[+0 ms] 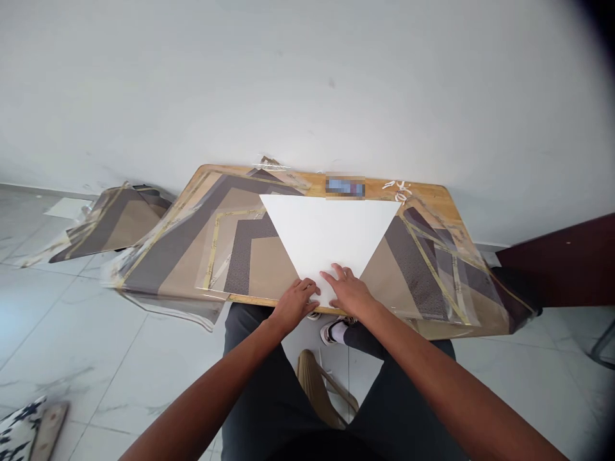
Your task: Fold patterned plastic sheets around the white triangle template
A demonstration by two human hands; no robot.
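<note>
White triangular sheet (321, 240) lay on the wooden table (423, 190), its lower tip pressed by the open left hand (294, 306) and open right hand (348, 291), neither gripping

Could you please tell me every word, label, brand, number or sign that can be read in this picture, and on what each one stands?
Nothing is readable: the blue-and-grey pixelated patch on the far edge of the light wooden table top is blurred, and the white marks on that edge are too small to read.
</note>
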